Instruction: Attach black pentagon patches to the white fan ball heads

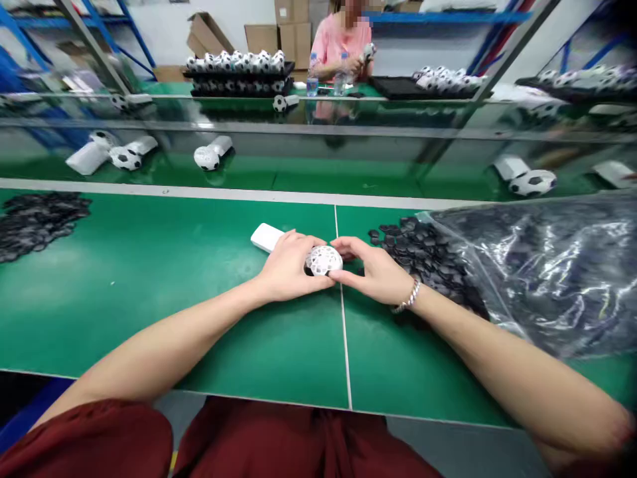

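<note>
Along the right side of the green worktop (279,352), a clear plastic bag (552,265) shows dark contents whose separate shapes are lost in glare; loose black pieces (423,255) lie against its left edge. Across the conveyor (323,176), two stacked black trays (239,93) carry soccer-patterned balls (239,62), and a further black tray (393,87), beside a seated co-worker (326,46), bears similar balls on its right part. Centre: a white lattice ball (326,259) is held between the two hands, near the worktop's pale seam. The left hand (288,269) is curled about its left side, thumb along the near edge; the right hand (381,269) pinches its right side between thumb and fingers. Beyond the left hand projects a white handle (267,237); its junction with the ball, if any, is hidden by that hand.
</note>
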Tool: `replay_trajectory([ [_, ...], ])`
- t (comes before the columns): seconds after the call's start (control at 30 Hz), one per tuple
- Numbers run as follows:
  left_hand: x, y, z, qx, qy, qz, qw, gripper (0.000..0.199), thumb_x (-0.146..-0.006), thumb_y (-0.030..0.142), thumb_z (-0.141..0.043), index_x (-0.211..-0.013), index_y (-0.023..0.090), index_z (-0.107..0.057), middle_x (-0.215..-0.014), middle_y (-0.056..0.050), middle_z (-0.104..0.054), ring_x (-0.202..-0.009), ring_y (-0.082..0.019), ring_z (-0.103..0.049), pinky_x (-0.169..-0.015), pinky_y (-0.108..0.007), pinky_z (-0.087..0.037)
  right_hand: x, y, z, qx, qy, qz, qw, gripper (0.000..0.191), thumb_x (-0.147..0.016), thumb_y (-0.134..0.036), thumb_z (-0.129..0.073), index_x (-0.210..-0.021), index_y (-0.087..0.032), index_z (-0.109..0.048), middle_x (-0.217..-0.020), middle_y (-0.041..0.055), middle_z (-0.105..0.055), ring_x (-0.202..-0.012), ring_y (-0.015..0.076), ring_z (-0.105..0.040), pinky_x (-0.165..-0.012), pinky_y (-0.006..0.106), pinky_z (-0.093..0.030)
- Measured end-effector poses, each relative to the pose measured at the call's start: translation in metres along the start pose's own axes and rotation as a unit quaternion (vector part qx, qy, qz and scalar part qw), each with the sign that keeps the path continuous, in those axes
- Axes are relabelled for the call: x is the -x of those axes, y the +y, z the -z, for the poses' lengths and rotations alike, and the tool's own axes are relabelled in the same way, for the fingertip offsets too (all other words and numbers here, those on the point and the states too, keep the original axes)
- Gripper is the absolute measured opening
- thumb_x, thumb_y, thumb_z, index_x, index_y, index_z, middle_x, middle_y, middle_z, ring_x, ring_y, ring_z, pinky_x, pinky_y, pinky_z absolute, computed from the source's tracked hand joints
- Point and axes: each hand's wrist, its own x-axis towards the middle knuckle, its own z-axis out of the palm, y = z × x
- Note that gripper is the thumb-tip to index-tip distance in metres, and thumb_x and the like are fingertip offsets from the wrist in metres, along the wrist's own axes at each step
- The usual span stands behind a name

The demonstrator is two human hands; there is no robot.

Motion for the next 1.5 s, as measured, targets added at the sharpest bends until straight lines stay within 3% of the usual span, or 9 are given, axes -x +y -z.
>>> replay_trajectory([
  [0.17,-0.002,-0.005,0.000,0.005,-0.020,-0.043,0.999,0.058,-0.064,0.053,-0.062,-0.108,0.019,-0.050,-0.104,-0.005,-0.060,-0.103,-0.024,-0.051,-0.106,-0.049,-0.017,-0.006,-0.004,0.021,0.086,-0.063,-0.030,0.994,0.030,-0.076,-0.036,-0.057,-0.099,-0.017,-0.052,-0.094,0.0066,-0.062,-0.083,0.0168,-0.061,-0.076,0.032,-0.049],
  [0.3,-0.002,-0.006,0.001,0.007,-0.026,-0.042,0.999,0.070,-0.058,0.061,-0.063,-0.111,0.016,-0.051,-0.109,-0.009,-0.058,-0.109,-0.027,-0.047,-0.107,-0.050,-0.013,-0.005,0.003,0.037,0.283,-0.118,-0.106,0.946,0.025,-0.071,-0.038,-0.063,-0.083,-0.016,-0.058,-0.086,0.0078,-0.059,-0.073,0.0184,-0.058,-0.067,0.031,-0.047],
  [0.47,0.000,-0.007,0.007,0.018,-0.066,-0.066,0.995,0.061,-0.063,0.044,-0.066,-0.116,0.019,-0.049,-0.119,-0.010,-0.053,-0.121,-0.029,-0.035,-0.107,-0.052,-0.009,-0.005,0.010,0.040,0.327,-0.166,-0.148,0.919,0.008,-0.076,-0.024,-0.058,-0.079,-0.017,-0.061,-0.077,0.0050,-0.062,-0.070,0.0166,-0.058,-0.064,0.026,-0.044],
  [0.57,0.001,-0.005,0.009,0.026,-0.081,-0.083,0.993,0.060,-0.064,0.036,-0.066,-0.119,0.022,-0.047,-0.129,-0.008,-0.046,-0.128,-0.030,-0.024,-0.106,-0.053,-0.010,-0.005,0.011,0.040,0.339,-0.161,-0.144,0.916,0.011,-0.075,-0.021,-0.059,-0.085,-0.016,-0.062,-0.081,0.0058,-0.063,-0.073,0.0169,-0.058,-0.066,0.026,-0.044],
  [0.73,0.004,-0.001,0.003,-0.005,-0.029,-0.048,0.998,0.066,-0.061,0.054,-0.067,-0.118,0.025,-0.050,-0.127,-0.011,-0.043,-0.123,-0.032,-0.027,-0.102,-0.052,-0.022,-0.002,0.010,0.043,0.358,-0.169,-0.139,0.907,0.013,-0.075,-0.021,-0.060,-0.087,-0.017,-0.062,-0.086,0.0067,-0.062,-0.074,0.0171,-0.058,-0.066,0.026,-0.044],
  [0.83,0.004,0.001,0.001,-0.007,-0.045,-0.050,0.998,0.064,-0.063,0.045,-0.067,-0.121,0.024,-0.047,-0.114,-0.009,-0.053,-0.121,-0.031,-0.030,-0.102,-0.051,-0.023,-0.003,0.007,0.043,0.338,-0.147,-0.125,0.921,0.008,-0.076,-0.023,-0.059,-0.081,-0.017,-0.062,-0.082,0.0051,-0.062,-0.072,0.0156,-0.058,-0.067,0.026,-0.044],
  [1.0,0.003,0.000,0.006,0.059,-0.095,-0.043,0.993,0.065,-0.064,0.029,-0.065,-0.124,0.021,-0.042,-0.128,-0.008,-0.046,-0.131,-0.029,-0.020,-0.104,-0.046,-0.026,-0.005,-0.002,0.034,0.300,-0.144,-0.073,0.940,0.011,-0.076,-0.021,-0.060,-0.086,-0.018,-0.065,-0.084,0.0038,-0.064,-0.077,0.0160,-0.059,-0.070,0.025,-0.045],
  [1.27,0.004,-0.003,0.009,0.118,-0.135,-0.050,0.982,0.066,-0.063,0.014,-0.055,-0.126,0.017,-0.037,-0.139,-0.011,-0.032,-0.134,-0.026,-0.017,-0.108,-0.042,-0.021,-0.002,-0.011,0.019,0.435,-0.160,-0.039,0.885,0.021,-0.082,-0.010,-0.044,-0.088,-0.012,-0.064,-0.084,0.0100,-0.064,-0.078,0.0218,-0.060,-0.067,0.030,-0.045],
  [1.5,0.001,-0.006,0.012,0.141,-0.160,-0.065,0.975,0.066,-0.061,0.011,-0.055,-0.125,0.018,-0.038,-0.140,-0.009,-0.031,-0.135,-0.025,-0.010,-0.109,-0.043,-0.017,0.001,-0.020,0.035,0.246,-0.081,-0.002,0.966,0.015,-0.082,-0.014,-0.050,-0.090,-0.017,-0.063,-0.086,0.0036,-0.066,-0.078,0.0150,-0.060,-0.071,0.024,-0.045],
])
